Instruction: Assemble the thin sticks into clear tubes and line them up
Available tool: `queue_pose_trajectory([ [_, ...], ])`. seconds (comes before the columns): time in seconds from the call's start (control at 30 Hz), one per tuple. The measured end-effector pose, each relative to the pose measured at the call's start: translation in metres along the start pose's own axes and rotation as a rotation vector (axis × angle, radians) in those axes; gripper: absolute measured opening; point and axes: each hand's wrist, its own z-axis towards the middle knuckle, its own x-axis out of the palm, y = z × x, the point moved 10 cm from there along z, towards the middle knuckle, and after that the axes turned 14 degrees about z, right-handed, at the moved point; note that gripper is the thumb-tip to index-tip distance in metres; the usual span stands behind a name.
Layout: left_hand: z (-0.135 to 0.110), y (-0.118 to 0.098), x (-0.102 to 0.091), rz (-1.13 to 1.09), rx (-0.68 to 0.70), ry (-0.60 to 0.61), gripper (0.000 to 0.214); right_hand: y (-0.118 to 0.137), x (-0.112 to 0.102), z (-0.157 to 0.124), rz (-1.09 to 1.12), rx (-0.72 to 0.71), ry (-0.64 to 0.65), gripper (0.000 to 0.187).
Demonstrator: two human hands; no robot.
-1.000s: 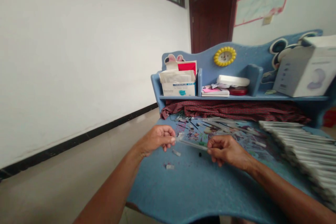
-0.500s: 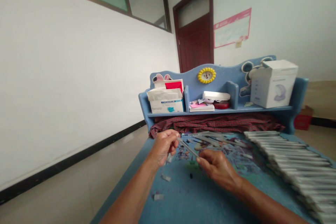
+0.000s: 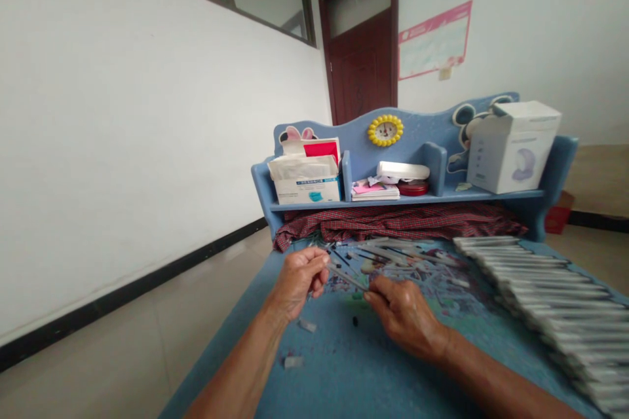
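Note:
A slim translucent tube like a pen barrel [image 3: 346, 275] spans the gap between my two hands above the blue desk. My left hand [image 3: 301, 280] pinches its far-left end, and that fingertip area is partly hidden. The other end sits in my right hand [image 3: 407, 315], between thumb and curled fingers. Beyond them lie loose clear tubes, thin dark rods [image 3: 371, 254] and small black pieces. A small black plug [image 3: 355, 321] rests on the desk below the tube. Left of it are two short clear caps, a nearer clear cap [image 3: 293, 362] and a farther clear cap [image 3: 307, 325].
A large stack of similar tubes [image 3: 550, 308] lies along the right side of the desk [image 3: 324, 393]. At the back, a blue shelf [image 3: 309, 206] holds a mask box [image 3: 312, 188], papers and a white box [image 3: 514, 150]. Checked cloth [image 3: 393, 221] is bunched beneath it.
The view has shifted slightly. Both hands keep hold of the same tube, which now lies at a slightly flatter angle.

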Motion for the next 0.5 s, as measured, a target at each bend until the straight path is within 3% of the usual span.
queue_pose_trajectory([
  [0.33,0.008,-0.007,-0.005,-0.024,0.071,-0.074,0.023,0.013,-0.023,0.014,-0.31,0.009,0.032,0.024],
  [0.5,0.006,-0.008,0.0,-0.024,0.053,-0.027,0.027,0.026,-0.028,0.015,-0.444,0.022,0.062,0.022],
])
